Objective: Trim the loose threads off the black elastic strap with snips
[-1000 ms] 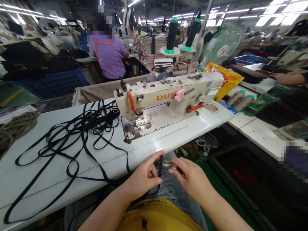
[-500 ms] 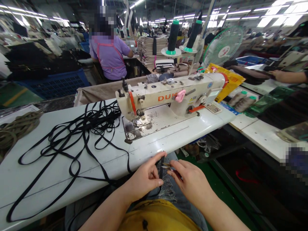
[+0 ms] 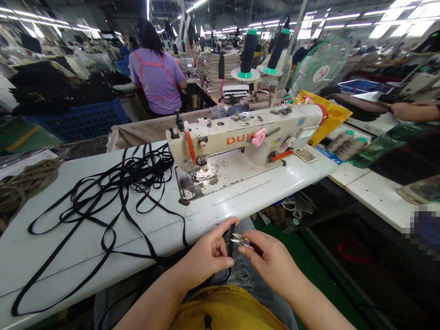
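My left hand (image 3: 215, 252) grips a narrow black strap (image 3: 230, 243), stretched upright between the index fingertip and the thumb. In my right hand (image 3: 270, 256) is a pair of thread snips (image 3: 243, 241); their blades are parted and point left, right beside the strap. Whether the blades touch the strap I cannot tell. A loose tangle of the same black strap (image 3: 137, 174) lies on the white sewing table (image 3: 220, 215), and one length runs over the front edge towards my lap.
A sewing machine (image 3: 237, 137) stands on the table behind my hands. At the far left lies a bundle of olive cord (image 3: 30, 183). Thread cones (image 3: 247, 52) and a green fan (image 3: 321, 66) rise behind. A co-worker in purple (image 3: 158, 78) faces away.
The snips have turned slightly in my right hand, and their blades show more clearly beside the strap. My left hand has hardly moved. The co-worker's arm has drawn in.
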A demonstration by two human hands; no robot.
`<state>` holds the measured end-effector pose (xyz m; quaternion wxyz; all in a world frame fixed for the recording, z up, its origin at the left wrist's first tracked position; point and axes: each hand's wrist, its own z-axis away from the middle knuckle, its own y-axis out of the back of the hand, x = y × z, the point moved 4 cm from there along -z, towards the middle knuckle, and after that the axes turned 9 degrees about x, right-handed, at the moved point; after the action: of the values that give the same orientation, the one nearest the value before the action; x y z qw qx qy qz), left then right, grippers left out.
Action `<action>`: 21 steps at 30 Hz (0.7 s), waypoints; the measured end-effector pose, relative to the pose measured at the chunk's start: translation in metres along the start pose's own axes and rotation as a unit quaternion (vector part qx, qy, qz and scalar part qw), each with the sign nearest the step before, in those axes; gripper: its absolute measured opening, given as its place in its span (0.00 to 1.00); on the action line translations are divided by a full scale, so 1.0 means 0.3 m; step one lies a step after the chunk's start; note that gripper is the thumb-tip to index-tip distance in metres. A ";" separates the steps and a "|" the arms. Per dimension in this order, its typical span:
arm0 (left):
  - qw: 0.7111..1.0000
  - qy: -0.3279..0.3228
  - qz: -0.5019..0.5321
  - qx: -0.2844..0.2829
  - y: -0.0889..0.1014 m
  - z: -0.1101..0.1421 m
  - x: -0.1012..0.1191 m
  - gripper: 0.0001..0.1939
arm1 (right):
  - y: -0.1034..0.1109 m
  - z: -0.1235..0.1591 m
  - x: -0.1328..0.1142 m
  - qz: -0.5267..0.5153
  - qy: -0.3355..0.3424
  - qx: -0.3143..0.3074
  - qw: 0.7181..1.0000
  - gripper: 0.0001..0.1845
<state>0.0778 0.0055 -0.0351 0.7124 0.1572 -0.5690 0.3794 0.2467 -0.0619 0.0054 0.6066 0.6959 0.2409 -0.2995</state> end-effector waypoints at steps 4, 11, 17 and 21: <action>1.000 0.002 -0.012 0.007 -0.003 0.002 -0.003 0.49 | 0.003 -0.009 0.016 -0.006 -0.038 -0.003 0.999 0.04; 1.000 -0.010 -0.022 0.006 -0.011 -0.001 -0.001 0.50 | 0.003 -0.032 0.065 -0.188 -0.123 0.038 0.974 0.13; 0.999 -0.026 -0.040 -0.021 -0.032 0.012 0.003 0.56 | -0.054 -0.047 0.072 -0.350 -0.195 -0.030 0.916 0.24; 0.993 -0.012 -0.113 -0.032 -0.036 0.015 -0.010 0.59 | -0.104 -0.048 0.041 -0.444 -0.202 -0.044 0.872 0.21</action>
<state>0.0822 -0.0057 -0.0341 0.7488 0.2021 -0.5676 0.2761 0.2352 -0.0433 -0.0239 0.4750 0.4128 0.4098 -0.6604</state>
